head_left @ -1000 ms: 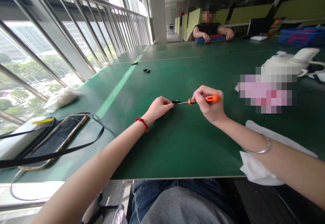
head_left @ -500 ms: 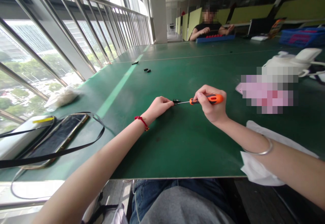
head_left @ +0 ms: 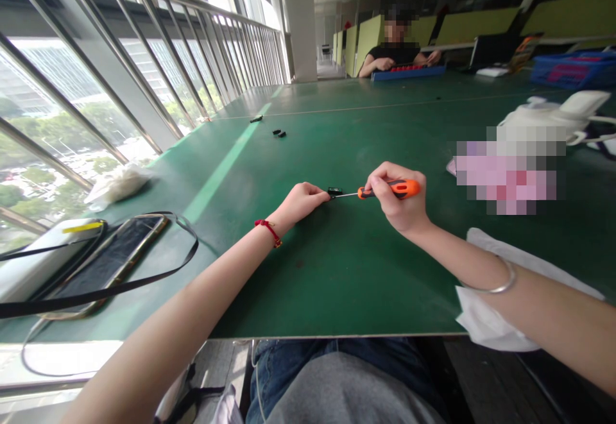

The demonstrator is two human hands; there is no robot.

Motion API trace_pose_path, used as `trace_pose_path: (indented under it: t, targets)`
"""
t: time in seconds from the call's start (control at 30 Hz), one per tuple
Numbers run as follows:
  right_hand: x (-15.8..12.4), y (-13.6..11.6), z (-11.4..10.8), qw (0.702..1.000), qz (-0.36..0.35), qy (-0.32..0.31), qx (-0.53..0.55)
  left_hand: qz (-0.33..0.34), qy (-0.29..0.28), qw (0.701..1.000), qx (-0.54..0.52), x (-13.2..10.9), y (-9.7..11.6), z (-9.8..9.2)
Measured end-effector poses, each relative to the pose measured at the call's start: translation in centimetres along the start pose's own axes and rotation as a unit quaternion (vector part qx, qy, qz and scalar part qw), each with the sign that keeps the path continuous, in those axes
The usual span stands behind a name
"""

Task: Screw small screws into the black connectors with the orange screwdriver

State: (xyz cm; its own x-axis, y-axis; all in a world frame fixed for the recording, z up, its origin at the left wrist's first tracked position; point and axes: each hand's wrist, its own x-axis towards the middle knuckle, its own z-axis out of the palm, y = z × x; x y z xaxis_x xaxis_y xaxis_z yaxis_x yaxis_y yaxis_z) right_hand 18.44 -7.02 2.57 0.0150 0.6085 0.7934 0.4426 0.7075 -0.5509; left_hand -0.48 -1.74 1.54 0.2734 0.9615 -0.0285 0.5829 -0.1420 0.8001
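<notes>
My right hand [head_left: 398, 196] is closed round the orange and black handle of a screwdriver [head_left: 405, 188]. Its thin metal shaft points left, and the tip meets the spot where my left fingertips are. My left hand [head_left: 304, 203] is closed in a pinch at a small dark part on the table; the fingers hide most of that part. Just beyond the fingertips lies a small black piece [head_left: 335, 190], too small to name. Whether it joins the pinched part I cannot tell.
On the green table [head_left: 308, 270], small black pieces [head_left: 279, 133] lie farther off. A phone [head_left: 110, 263] with a black strap is at left, a plastic bag [head_left: 120, 183] by the railing. White tissue [head_left: 495, 321] lies under my right forearm. Across sits a person [head_left: 394, 55] behind a blue tray [head_left: 409, 74].
My right hand and the screwdriver have shifted slightly left. My left hand stays in place. The person across has lowered their hands to the blue tray.
</notes>
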Motion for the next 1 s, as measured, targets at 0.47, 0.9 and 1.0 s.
trace_pose_path:
  t: [0.47,0.9,1.0]
  targets:
    - [0.08,0.05,0.52,0.999,0.020,-0.036,0.003,0.109,0.030,0.987,0.114,-0.21,0.30,0.18]
    - [-0.43,0.05,0.86,0.998,-0.010,-0.036,-0.058,0.108,0.032,0.985,0.130,0.18,0.05,-0.05]
    - [-0.52,-0.01,0.83,0.999,-0.027,-0.012,-0.040,0.106,0.028,0.986,0.127,0.18,0.08,-0.05]
